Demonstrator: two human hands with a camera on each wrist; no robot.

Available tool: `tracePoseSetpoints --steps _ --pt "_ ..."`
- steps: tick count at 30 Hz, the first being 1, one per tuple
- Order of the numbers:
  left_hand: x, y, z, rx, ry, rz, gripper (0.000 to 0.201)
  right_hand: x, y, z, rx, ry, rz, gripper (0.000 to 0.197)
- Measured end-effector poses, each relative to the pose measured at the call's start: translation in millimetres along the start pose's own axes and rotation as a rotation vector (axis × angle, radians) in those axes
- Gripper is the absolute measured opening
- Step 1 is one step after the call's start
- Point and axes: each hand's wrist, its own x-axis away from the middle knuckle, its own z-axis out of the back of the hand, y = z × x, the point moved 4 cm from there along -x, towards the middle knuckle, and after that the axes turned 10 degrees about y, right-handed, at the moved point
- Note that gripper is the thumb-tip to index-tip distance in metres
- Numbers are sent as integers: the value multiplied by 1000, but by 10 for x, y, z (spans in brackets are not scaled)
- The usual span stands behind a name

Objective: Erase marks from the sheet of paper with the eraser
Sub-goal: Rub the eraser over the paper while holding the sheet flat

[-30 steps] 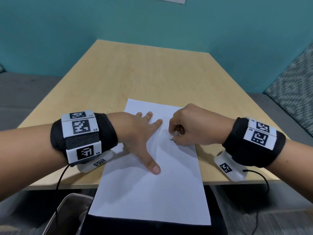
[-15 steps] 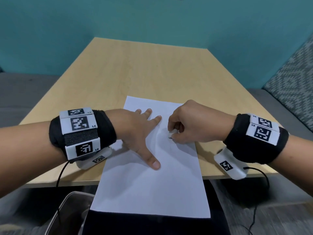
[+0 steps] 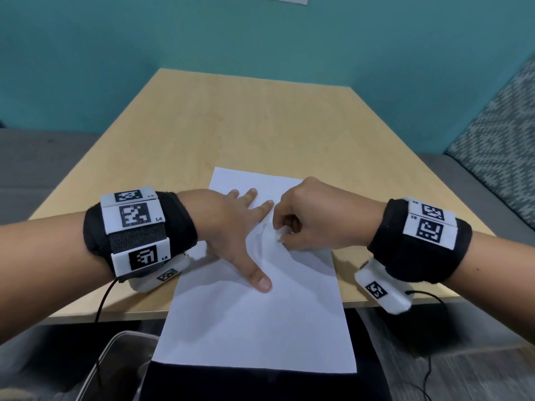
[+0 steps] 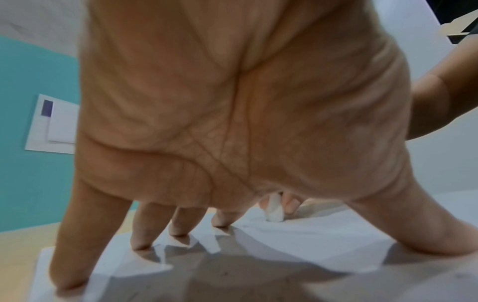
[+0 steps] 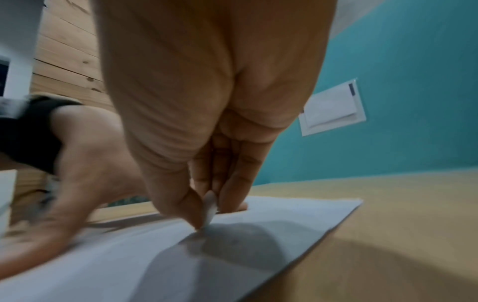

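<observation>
A white sheet of paper [image 3: 260, 319] lies on the wooden table [image 3: 246, 120], its near end hanging over the front edge. My left hand [image 3: 231, 227] lies flat on the sheet with fingers spread, pressing it down; the left wrist view shows the fingertips [image 4: 178, 228] on the paper [image 4: 310, 241]. My right hand [image 3: 312, 218] pinches a small white eraser [image 3: 280, 233] between thumb and fingers, its tip touching the paper just right of my left index finger. The eraser [image 5: 210, 208] also shows in the right wrist view, and faintly in the left wrist view [image 4: 274, 208]. The paper is rippled there.
A teal wall [image 3: 260, 39] stands behind the table, with a white plate [image 5: 333, 108] on it. A patterned cushion [image 3: 498, 146] sits at the right on a grey seat. A clear bin [image 3: 115, 369] stands below the table's front left. Cables hang from both wrist cameras.
My right hand with the eraser has shifted a little back and forth on the same spot of the paper. The paper now ripples between the hands. My left hand stays put.
</observation>
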Motion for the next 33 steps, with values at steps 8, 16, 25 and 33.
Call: tracePoseSetpoints --steps 8,16,25,33 --pt "64 85 70 -19 -24 -15 146 222 234 82 -7 4 -68 18" --pt "45 107 -25 34 -8 -39 150 209 114 48 -30 50 -22 16" --pt "59 115 -26 47 -10 -35 148 226 41 41 -91 -70 17 12" --pt "102 157 6 33 -16 -33 141 260 -96 35 -114 -154 23 14"
